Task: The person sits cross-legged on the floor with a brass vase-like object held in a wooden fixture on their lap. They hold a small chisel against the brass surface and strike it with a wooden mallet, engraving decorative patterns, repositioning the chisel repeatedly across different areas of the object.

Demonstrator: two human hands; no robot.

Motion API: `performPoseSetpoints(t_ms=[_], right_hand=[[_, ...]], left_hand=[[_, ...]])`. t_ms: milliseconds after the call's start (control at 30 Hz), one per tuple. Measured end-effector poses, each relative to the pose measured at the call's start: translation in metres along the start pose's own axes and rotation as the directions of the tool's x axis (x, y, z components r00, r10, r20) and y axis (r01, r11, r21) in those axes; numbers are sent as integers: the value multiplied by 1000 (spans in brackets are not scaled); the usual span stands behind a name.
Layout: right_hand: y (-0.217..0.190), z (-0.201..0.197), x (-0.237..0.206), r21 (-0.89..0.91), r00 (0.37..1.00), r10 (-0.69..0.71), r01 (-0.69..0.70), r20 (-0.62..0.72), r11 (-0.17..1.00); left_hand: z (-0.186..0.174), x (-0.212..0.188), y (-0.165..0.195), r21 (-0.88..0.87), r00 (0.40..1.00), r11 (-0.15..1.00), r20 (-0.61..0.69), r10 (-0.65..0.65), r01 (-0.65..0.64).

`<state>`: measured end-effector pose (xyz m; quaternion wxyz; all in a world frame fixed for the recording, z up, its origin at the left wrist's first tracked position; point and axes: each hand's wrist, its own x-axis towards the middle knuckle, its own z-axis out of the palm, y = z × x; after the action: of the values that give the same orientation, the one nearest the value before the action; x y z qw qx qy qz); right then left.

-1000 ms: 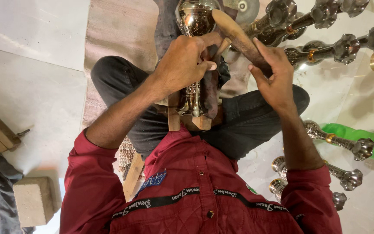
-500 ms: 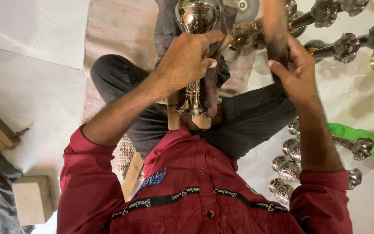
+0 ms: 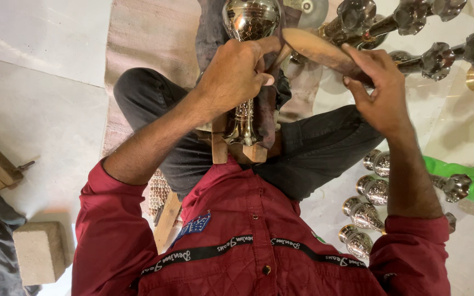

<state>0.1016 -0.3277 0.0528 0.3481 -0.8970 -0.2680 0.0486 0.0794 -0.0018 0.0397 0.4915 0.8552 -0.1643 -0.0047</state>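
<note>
Head view: shiny metal vase (image 3: 246,66) standing up between the knees, foot stuck in a wooden block (image 3: 237,148); looks hard, heavy, slippery; best held at the thin neck; left hand (image 3: 236,74) wrapped tight round that neck; right hand (image 3: 382,90) pinching a wooden mallet (image 3: 316,50), tip near the vase's round top.

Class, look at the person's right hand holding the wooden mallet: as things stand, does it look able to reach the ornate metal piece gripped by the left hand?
Probably yes. The right hand holds the wooden mallet beside the ornate metal piece, with nothing visible between them; the left hand covers only its stem.
</note>
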Motion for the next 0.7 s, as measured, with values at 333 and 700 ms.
performPoseSetpoints(t_ms=[333,700], right_hand=[[-6,-5,4,33,999,27,-26,-39,999],[6,-12,-6,-15,1000,6,-6,27,1000]], left_hand=[[-6,1,-2,-28,999,1000,35,-6,7],[-7,-3,-9,-6,988,993,95,-119,120]])
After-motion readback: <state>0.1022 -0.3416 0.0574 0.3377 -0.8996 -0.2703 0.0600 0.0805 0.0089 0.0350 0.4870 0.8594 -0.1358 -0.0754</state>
